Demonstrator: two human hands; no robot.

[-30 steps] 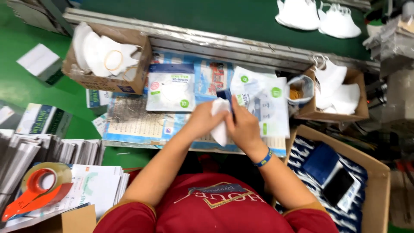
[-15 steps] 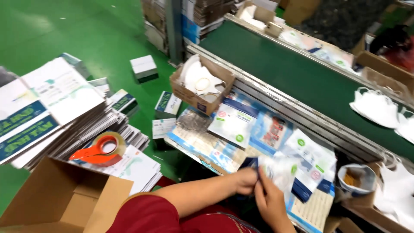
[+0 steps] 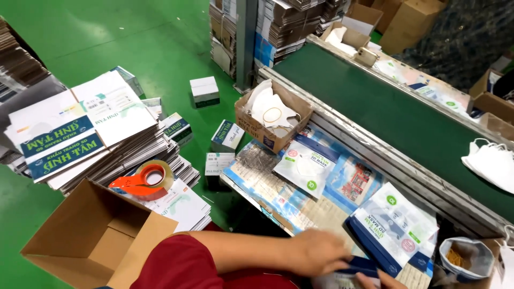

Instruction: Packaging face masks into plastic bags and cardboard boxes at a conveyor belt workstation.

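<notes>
Left hand [image 3: 318, 251], fingers clenched on flat blue-white plastic pouch [image 3: 348, 270], likely light, slippery, best edge-gripped; right hand [image 3: 375, 279] at four o'clock, grip indiscernible.

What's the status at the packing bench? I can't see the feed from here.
Left hand gripping a blue-edged packet at the bench edge. Right hand barely in view, touching it. Stack of mask pouches close beside.

Worktop [image 3: 278, 206], covered in printed sheets, carries a cardboard box [image 3: 272, 115] of white masks, a flat mask pouch [image 3: 306, 166] and a pouch stack [image 3: 393, 227]. Green floor [image 3: 107, 37] bears flattened carton stacks [image 3: 91, 128], small boxes [image 3: 204, 91] and an open carton [image 3: 91, 238].
</notes>
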